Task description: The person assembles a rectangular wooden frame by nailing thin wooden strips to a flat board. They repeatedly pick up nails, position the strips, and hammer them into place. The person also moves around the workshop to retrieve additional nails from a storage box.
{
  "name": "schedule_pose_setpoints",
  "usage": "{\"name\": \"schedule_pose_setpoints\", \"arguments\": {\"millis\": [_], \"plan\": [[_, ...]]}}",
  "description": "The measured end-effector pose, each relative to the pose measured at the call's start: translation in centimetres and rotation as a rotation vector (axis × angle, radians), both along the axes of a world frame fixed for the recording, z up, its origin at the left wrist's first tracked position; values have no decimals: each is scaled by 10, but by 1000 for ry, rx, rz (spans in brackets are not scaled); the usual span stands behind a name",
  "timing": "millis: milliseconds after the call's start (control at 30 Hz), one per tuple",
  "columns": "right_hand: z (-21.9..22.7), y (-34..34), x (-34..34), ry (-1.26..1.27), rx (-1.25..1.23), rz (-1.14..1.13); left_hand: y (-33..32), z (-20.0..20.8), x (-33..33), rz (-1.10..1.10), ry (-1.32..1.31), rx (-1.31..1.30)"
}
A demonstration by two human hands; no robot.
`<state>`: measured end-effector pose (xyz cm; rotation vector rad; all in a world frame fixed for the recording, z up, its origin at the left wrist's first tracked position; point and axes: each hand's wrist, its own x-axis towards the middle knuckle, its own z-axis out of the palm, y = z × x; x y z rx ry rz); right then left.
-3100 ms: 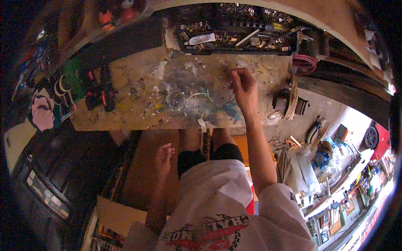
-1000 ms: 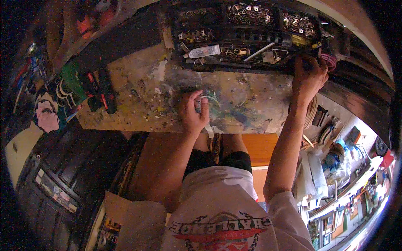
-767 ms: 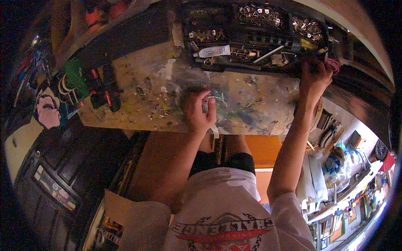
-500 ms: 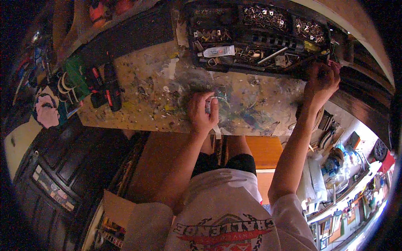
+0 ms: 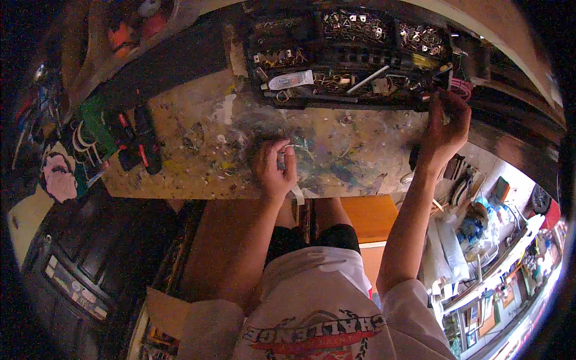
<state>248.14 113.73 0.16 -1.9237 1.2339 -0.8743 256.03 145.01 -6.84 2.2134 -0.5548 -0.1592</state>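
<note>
My left hand (image 5: 276, 169) rests over the middle of the stained workbench (image 5: 198, 126), thumb and fingers curled together. A thin pale strand (image 5: 298, 146) shows at its fingertips; whatever else lies inside the fingers is hidden. My right hand (image 5: 449, 125) reaches to the near right corner of a black compartment organizer (image 5: 354, 103), fingers bent and close together. A small dark piece (image 5: 443, 78) shows just beyond those fingertips, and I cannot make out whether they grip it. Beside them lies a pinkish-red coil (image 5: 461, 89).
The organizer holds several small metal fittings (image 5: 354, 27), a white tube (image 5: 291, 80) and a pale rod (image 5: 368, 79). A black-and-red power tool (image 5: 147, 141) lies at the bench's left. A pale strip (image 5: 298, 195) hangs at its front edge. An orange-brown wooden surface (image 5: 375, 219) lies below.
The view has shifted, so most things sit farther left. My right hand's fingers have drawn together at the organizer's corner, uncovering the red coil. My left hand keeps its curled pose.
</note>
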Motion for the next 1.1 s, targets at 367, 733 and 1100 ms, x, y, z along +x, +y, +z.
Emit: {"name": "schedule_pose_setpoints", "arguments": {"millis": [367, 733, 1100], "plan": [[23, 63, -10, -52, 144, 169, 4, 3, -4, 78, 186, -63], [38, 123, -18, -76, 584, 294, -61, 70, 72, -231, -84, -69], [28, 125, -31, -158, 825, 54, -97, 97, 153, -651, -277, 498]]}}
